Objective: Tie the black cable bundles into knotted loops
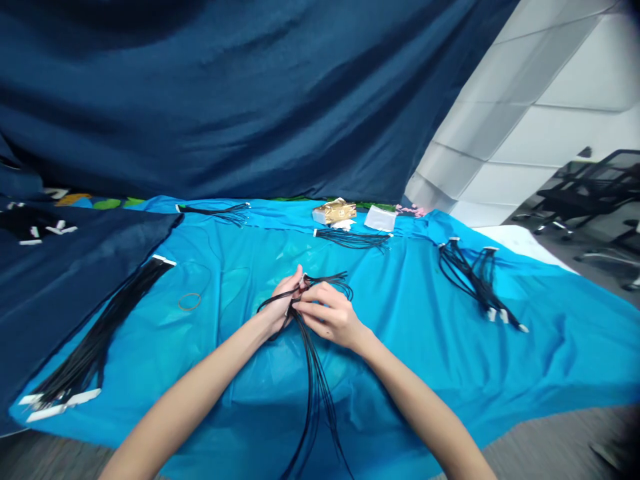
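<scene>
A bundle of thin black wires (315, 380) with white connectors is between my hands, above the middle of the blue cloth. My left hand (281, 303) is closed around the connector end, and some wires loop past its wrist side. Fingers of my right hand (330, 312) pinch at the wires beside a white connector. Long wire ends hang down toward me, while shorter loops stick out behind my right hand. Just what lies between my right fingertips is too small to make out, but they are at the wires.
A thick black wire bundle (107, 327) lies at left, near an orange rubber band (190, 302). More wire harnesses rest at the back (353, 239) and right (473, 280). Behind stand a gold tissue pack (335, 211) and a white packet (381, 218). A dark blue curtain (225, 100) hangs beyond.
</scene>
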Motion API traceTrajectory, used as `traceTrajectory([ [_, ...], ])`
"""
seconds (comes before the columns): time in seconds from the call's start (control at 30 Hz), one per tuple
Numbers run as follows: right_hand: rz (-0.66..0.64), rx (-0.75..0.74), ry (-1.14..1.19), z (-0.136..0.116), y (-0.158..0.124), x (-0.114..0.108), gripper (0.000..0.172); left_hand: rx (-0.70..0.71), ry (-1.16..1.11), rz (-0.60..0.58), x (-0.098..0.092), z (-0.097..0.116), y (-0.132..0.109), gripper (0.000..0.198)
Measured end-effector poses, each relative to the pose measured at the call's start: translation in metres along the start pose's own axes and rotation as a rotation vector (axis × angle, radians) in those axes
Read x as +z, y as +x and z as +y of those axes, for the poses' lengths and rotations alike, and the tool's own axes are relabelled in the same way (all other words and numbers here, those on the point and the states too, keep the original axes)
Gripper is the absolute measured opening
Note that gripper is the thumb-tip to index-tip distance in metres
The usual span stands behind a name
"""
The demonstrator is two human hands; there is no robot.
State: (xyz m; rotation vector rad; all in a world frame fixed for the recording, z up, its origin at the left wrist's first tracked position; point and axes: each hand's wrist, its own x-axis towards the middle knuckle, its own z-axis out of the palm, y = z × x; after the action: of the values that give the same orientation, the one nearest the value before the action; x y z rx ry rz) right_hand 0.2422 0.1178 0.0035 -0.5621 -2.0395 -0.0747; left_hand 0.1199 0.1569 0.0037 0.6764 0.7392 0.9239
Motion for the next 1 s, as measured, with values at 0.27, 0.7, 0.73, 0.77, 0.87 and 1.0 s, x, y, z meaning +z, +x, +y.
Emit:
traceTrajectory([
  [0.27, 0.488, 0.754, 0.872, 0.000, 0.010, -0.016, 0.005, 0.027, 0.111, -0.114, -0.007, -0.002, 0.005, 0.048],
  [0.7, 0.296, 0.291, -0.198, 0.003, 0.003, -0.025, 0.010, 0.371, 0.408, 0.211, -0.007, -0.010, 0.005, 0.055],
  [0.73, 0.237, 0.293, -0.196, 0.001, 0.003, -0.021, 0.007, 0.400, 0.417, 0.221, -0.007, -0.011, 0.005, 0.054],
  [0.77, 0.190, 0.308, -0.190, 0.000, 0.004, -0.018, 0.008, 0.421, 0.421, 0.232, -0.008, -0.011, 0.005, 0.054],
  [0.87, 0.114, 0.364, -0.180, -0.003, 0.005, -0.011, 0.014, 0.446, 0.410, 0.265, -0.009, -0.011, 0.005, 0.053],
  [1.0, 0.101, 0.399, -0.191, -0.003, 0.004, -0.007, 0.015, 0.473, 0.432, 0.288, -0.007, -0.011, 0.003, 0.052],
])
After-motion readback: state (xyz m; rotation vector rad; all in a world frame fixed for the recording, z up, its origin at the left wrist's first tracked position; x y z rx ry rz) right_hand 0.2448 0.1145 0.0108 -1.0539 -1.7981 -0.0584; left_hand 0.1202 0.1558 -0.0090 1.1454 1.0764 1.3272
